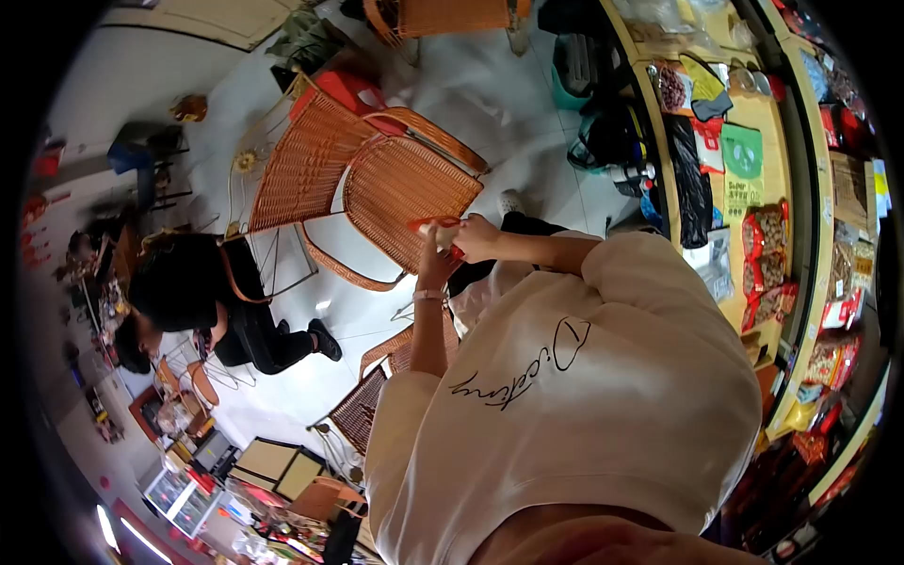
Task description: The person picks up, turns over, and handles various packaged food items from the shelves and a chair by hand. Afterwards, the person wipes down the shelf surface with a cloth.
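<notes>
Both hands meet in front of the light shirt, over the front edge of a woven wicker chair [400, 193]. My left hand [435, 261], with a band on its wrist, is closed on a small red and white item [439, 234], perhaps a packet. From the right, my right hand [477, 238] reaches in with bent fingers and grips the same item. Red parts show on both sides of it; its contents are too small to tell.
A person in black [193, 282] sits at the left. Shelves [767, 122] with packaged goods run along the right. Another wicker chair [452, 17] stands at the top, and a red bag [350, 92] lies behind the near chair. A cluttered counter is at the lower left.
</notes>
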`<state>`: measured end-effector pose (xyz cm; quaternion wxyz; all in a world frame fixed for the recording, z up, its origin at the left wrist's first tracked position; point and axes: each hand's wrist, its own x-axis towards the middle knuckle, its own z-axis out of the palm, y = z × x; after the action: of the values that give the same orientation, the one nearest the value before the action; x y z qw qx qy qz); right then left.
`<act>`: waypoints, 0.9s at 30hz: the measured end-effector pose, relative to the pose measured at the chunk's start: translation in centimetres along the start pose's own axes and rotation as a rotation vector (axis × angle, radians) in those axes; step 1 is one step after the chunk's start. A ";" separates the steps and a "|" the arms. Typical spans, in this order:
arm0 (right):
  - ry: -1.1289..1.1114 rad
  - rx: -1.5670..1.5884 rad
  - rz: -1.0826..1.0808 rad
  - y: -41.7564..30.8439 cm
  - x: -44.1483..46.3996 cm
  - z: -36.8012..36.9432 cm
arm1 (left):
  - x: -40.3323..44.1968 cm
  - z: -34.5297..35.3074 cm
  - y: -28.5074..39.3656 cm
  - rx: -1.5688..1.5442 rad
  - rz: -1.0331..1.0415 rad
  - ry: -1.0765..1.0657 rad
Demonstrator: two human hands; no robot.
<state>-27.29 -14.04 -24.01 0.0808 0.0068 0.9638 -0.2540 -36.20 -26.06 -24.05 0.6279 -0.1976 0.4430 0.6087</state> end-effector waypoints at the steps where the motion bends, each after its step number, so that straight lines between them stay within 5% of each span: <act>1: -0.122 -0.048 -0.030 -0.4 0.7 -1.1 | 3.2 -2.2 -0.4 -0.008 0.021 -0.081; 4: 0.067 -0.068 -0.136 -0.2 2.3 -1.4 | 5.9 -3.2 0.9 -0.068 0.038 -0.032; 7: 0.079 0.083 -0.165 2.4 5.6 4.0 | 10.3 -9.2 1.3 -0.161 -0.072 0.002; 8: -0.108 0.090 -0.093 2.7 6.8 4.8 | 10.5 -9.8 2.2 -0.166 -0.093 0.064; 12: 0.014 0.207 -0.087 3.7 10.1 3.2 | 9.7 -11.0 6.9 -0.246 -0.113 0.022; 15: 0.217 0.505 0.135 4.8 14.1 6.2 | 11.7 -14.5 9.4 -0.272 -0.038 -0.062; 16: -0.180 0.672 0.468 5.5 15.9 6.2 | 12.3 -15.0 10.5 -0.265 -0.015 -0.041; 19: -0.013 0.944 0.733 8.3 19.5 15.5 | 15.7 -18.1 12.9 -0.297 -0.005 0.002; 20: -0.067 0.949 0.726 10.2 20.8 19.8 | 15.9 -17.8 14.3 -0.282 -0.002 0.011; 21: -0.430 1.364 1.001 9.7 22.6 15.2 | 16.5 -18.1 15.6 -0.262 -0.004 0.017; 22: -0.355 1.356 1.060 9.0 24.2 14.2 | 18.5 -20.5 15.8 -0.205 -0.009 0.191; 27: -0.052 1.197 1.067 8.4 30.0 16.5 | 24.4 -28.6 17.6 -0.100 -0.091 0.295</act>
<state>-53.89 -15.62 -47.00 0.1963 0.5031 0.5287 -0.6549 -65.02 -31.00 -53.50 0.5724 -0.3357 0.4899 0.5653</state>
